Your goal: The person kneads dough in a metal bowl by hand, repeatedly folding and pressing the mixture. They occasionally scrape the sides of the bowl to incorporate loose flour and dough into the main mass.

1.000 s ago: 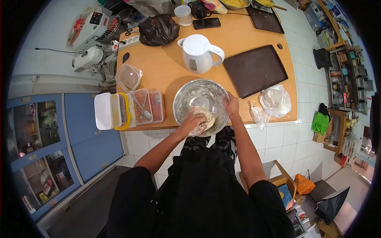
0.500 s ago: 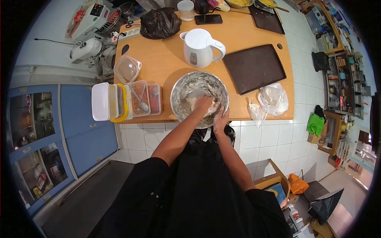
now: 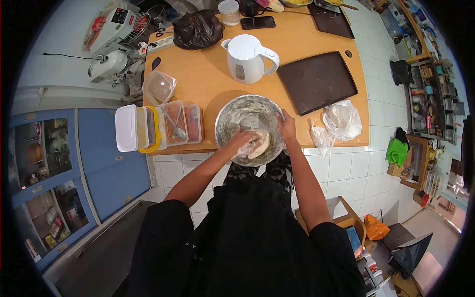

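Note:
A metal bowl (image 3: 227, 111), its inside smeared with flour or batter, sits at the table's front edge. In its lower part lies a pale lump of dough (image 3: 261, 143). My left hand (image 3: 243, 144), floury, is inside the bowl with its fingers curled against the left side of the dough. At the bowl's right rim is my right hand (image 3: 286, 126), its fingers gripping the rim. Just behind the bowl stands a white electric kettle (image 3: 245, 57).
A dark tray (image 3: 317, 81) and plastic bags (image 3: 342, 120) lie to the right. Plastic containers (image 3: 173, 121) stand at the left. Farther back are a black bag (image 3: 198, 29), a phone (image 3: 258, 23), a jar (image 3: 229, 12) and a power strip (image 3: 159, 44).
My left hand has moved down and left within the bowl, and the dough shows more. My right hand has moved up along the rim. The bowl has shifted slightly toward me.

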Demonstrator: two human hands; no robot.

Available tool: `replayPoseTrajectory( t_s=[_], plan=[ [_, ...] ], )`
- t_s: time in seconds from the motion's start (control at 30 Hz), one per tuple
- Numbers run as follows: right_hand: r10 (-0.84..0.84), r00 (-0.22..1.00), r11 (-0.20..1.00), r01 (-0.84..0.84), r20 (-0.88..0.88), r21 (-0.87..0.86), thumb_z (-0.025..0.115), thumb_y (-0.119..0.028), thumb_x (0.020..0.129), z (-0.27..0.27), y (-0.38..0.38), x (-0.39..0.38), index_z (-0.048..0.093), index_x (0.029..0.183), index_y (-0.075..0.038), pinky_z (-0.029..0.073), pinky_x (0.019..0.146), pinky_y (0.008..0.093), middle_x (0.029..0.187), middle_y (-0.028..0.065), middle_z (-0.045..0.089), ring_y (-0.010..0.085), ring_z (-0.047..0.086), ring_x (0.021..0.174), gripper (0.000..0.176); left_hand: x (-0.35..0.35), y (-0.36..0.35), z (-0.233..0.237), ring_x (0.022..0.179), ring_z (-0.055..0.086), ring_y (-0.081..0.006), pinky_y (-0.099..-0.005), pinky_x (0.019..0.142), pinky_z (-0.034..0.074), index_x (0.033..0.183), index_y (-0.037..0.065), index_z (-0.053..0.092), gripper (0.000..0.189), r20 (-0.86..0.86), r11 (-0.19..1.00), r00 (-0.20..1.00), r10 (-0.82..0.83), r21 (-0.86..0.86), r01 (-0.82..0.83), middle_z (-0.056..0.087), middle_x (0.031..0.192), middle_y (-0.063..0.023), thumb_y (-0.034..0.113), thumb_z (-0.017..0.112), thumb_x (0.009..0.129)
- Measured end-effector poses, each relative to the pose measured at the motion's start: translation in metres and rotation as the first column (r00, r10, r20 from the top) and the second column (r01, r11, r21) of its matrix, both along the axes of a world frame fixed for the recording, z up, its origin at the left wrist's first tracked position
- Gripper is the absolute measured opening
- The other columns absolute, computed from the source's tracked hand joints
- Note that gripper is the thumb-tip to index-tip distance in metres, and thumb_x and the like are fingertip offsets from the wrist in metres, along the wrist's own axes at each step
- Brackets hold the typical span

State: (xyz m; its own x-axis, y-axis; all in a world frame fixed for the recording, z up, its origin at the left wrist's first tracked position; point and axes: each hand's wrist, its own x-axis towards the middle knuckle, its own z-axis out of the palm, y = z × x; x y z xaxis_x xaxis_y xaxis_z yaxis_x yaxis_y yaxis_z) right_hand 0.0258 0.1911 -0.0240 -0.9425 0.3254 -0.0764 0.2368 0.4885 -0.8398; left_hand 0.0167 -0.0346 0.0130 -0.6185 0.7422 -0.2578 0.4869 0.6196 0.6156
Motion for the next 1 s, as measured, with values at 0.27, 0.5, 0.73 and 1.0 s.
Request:
replayPoseTrajectory(
  t_s=[0.27,0.5,0.73,1.0],
  plan=[
    [0.023,0.999,0.980,-0.028,-0.030,-0.196,0.061,-0.018,0.091,0.005,0.004,-0.019,0.062,0.108,-0.001,0.049,0.075,0.0390,0.089,0.0210,0.067,0.0324,0.066,0.084,0.024,-0.007,0.065,-0.045,0.129,0.040,-0.0370,-0.0623,0.093,0.042,0.131,0.020,0.050,0.044,-0.112,0.881,0.874,0.474,0.046,-0.472,0.034,0.145,-0.0148,0.014,0.055,0.088],
    [-0.416,0.909,0.857,0.389,-0.007,-0.338,0.053,-0.023,0.096,0.010,-0.053,0.052,0.052,0.122,0.005,0.043,0.093,0.0358,0.113,0.0194,0.062,0.0281,0.059,0.106,0.038,-0.021,0.079,-0.073,0.130,0.043,-0.0319,-0.0604,0.098,0.039,0.116,0.015,0.064,0.030,-0.172,0.898,0.904,0.392,-0.140,-0.416,0.040,0.145,-0.0120,0.022,0.052,0.089],
    [-0.354,0.929,0.929,0.335,-0.108,-0.156,0.050,-0.008,0.093,-0.004,-0.018,0.030,0.059,0.111,0.003,0.048,0.079,0.0390,0.093,0.0237,0.065,0.0369,0.063,0.092,0.023,-0.009,0.077,-0.049,0.102,0.064,-0.0307,-0.0383,0.089,0.049,0.100,0.009,0.069,0.024,0.018,0.961,0.969,0.247,0.120,-0.248,0.067,0.106,-0.0131,0.021,0.061,0.082],
    [-0.134,0.991,0.991,0.134,-0.023,-0.010,0.056,-0.010,0.090,-0.001,0.012,0.016,0.060,0.108,0.002,0.048,0.071,0.0457,0.087,0.0272,0.064,0.0455,0.061,0.086,0.022,0.008,0.008,-0.016,0.137,0.036,-0.0264,-0.0574,0.115,0.007,0.123,0.021,0.060,0.037,0.006,0.973,0.979,-0.202,0.118,0.200,0.053,0.137,0.0008,0.021,0.061,0.086]
  ],
)
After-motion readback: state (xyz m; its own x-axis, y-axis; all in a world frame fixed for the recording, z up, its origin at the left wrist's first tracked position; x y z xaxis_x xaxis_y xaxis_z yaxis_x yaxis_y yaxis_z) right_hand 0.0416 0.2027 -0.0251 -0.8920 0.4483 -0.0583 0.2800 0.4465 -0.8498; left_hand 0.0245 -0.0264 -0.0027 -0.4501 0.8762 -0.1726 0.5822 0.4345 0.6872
